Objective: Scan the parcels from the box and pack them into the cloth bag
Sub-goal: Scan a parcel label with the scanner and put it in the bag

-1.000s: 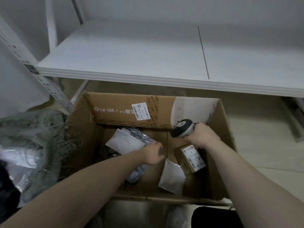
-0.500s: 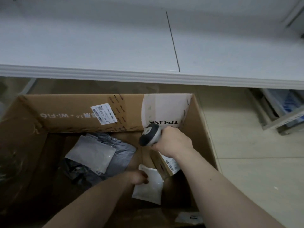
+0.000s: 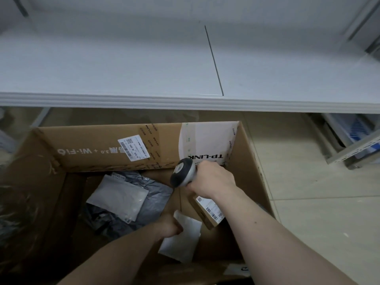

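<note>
An open brown cardboard box [image 3: 98,153] fills the lower left of the view. Inside lie a grey plastic mailer [image 3: 148,204] with a flat pale envelope [image 3: 118,197] on top, a small white parcel [image 3: 183,239] near the front, and a small brown carton with a barcode label [image 3: 209,210] at the right. My left hand [image 3: 169,226] reaches into the box and grips the white parcel at its upper left edge. My right hand [image 3: 212,179] holds a grey barcode scanner [image 3: 182,174] just above the brown carton. The cloth bag is out of view.
A white shelf board [image 3: 185,68] runs across the view above the box. Pale tiled floor [image 3: 318,202] lies to the right. A metal rack with blue items [image 3: 355,136] stands at the far right edge.
The view has swung right, so the bag at the left is gone. My left hand moved from the box's middle down to the white parcel and took hold of it. The scanner hand barely moved.
</note>
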